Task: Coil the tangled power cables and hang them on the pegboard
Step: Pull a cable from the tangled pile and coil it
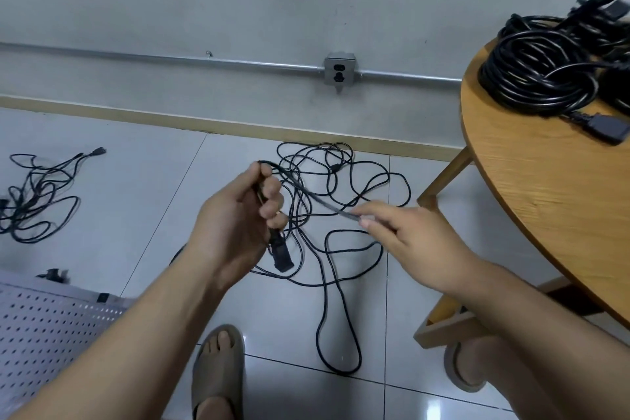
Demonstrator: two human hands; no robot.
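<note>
Coiling barely begun | left hand gripped the connector end of the tangled cable on the floor, right hand pinched its run | second tangle uncoiled on floor | coiled cables at desk edge, none on pegboard

Your left hand, at frame centre, curls its fingers round the cable. Your right hand, just to its right, pinches the same cable at the fingertips.
</note>
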